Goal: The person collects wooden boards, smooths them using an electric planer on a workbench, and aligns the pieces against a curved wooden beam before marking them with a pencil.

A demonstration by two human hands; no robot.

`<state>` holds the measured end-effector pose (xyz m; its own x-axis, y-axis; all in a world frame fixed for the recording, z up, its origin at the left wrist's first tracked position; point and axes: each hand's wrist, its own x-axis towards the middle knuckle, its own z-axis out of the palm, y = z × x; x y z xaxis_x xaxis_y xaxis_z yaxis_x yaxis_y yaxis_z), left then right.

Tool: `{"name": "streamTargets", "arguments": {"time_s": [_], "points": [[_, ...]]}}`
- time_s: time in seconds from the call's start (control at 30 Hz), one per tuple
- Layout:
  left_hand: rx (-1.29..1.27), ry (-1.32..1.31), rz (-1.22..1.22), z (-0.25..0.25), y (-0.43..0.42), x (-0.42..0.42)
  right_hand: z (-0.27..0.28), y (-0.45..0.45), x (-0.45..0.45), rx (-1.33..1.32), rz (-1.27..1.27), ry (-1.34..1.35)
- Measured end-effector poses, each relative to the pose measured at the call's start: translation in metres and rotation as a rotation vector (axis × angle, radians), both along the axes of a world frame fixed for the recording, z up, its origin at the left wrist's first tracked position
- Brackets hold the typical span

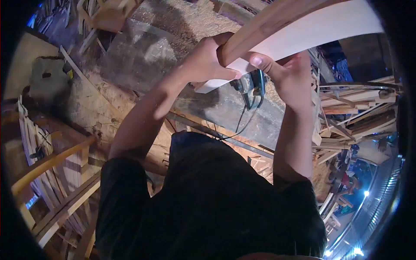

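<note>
My left hand (212, 60) is wrapped around the near end of a brown wooden strip (255, 34), its thumb and fingertip pressed on a pale curved board (312, 30) alongside. My right hand (288, 78) grips the pale board's lower edge farther right, thumb bent across it. Strip and board run side by side up to the upper right, held above a dusty workbench (130, 56). Beneath the board, between my hands, a dark corded power tool (251, 89) rests on the bench, partly hidden. Its exact kind does not show.
Sawdust (203, 21) covers much of the bench. Stacked wood strips (351, 108) fill the right side. At the left stand wooden frame pieces (56, 162) and a plastic-looking stool (50, 78). A black cord (238, 123) trails toward my body. Several bright lights (366, 193) glow lower right.
</note>
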<state>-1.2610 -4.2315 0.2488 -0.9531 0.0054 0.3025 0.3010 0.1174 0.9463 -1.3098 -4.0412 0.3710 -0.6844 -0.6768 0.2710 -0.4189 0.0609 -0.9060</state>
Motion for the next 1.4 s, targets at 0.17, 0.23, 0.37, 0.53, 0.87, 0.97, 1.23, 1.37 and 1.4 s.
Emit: {"name": "streamTargets", "arguments": {"time_s": [0.17,0.23,0.37,0.53,0.87,0.97,1.23,1.37,1.4], "points": [[0.058,-0.014,0.028,-0.011,-0.005,0.005,-0.037,-0.013,0.01,-0.121,-0.012,-0.141],[0.058,-0.013,0.027,-0.022,-0.005,0.004,-0.044,-0.016,0.016,-0.178,-0.048,-0.164],[0.065,-0.008,0.147,-0.018,0.016,0.008,-0.056,-0.005,0.01,-0.283,-0.043,-0.202],[0.026,0.023,0.365,-0.01,0.05,0.015,-0.038,0.013,0.01,-0.26,0.04,-0.218],[0.006,0.0,-0.229,-0.114,0.044,-0.023,-0.075,0.03,0.014,-0.112,-0.392,-0.076],[-0.268,-0.394,-0.373,-0.125,0.035,-0.032,-0.077,0.047,0.012,-0.135,-0.371,-0.107],[-0.192,-0.224,-0.582,-0.095,0.081,0.01,-0.033,0.129,0.033,-0.527,-0.354,-0.235],[-0.331,-0.249,-0.612,-0.087,0.12,0.025,-0.018,0.179,0.061,-0.641,-0.401,-0.256],[-0.329,-0.259,-0.636,-0.078,0.134,0.032,-0.016,0.194,0.069,-0.649,-0.423,-0.261]]}}
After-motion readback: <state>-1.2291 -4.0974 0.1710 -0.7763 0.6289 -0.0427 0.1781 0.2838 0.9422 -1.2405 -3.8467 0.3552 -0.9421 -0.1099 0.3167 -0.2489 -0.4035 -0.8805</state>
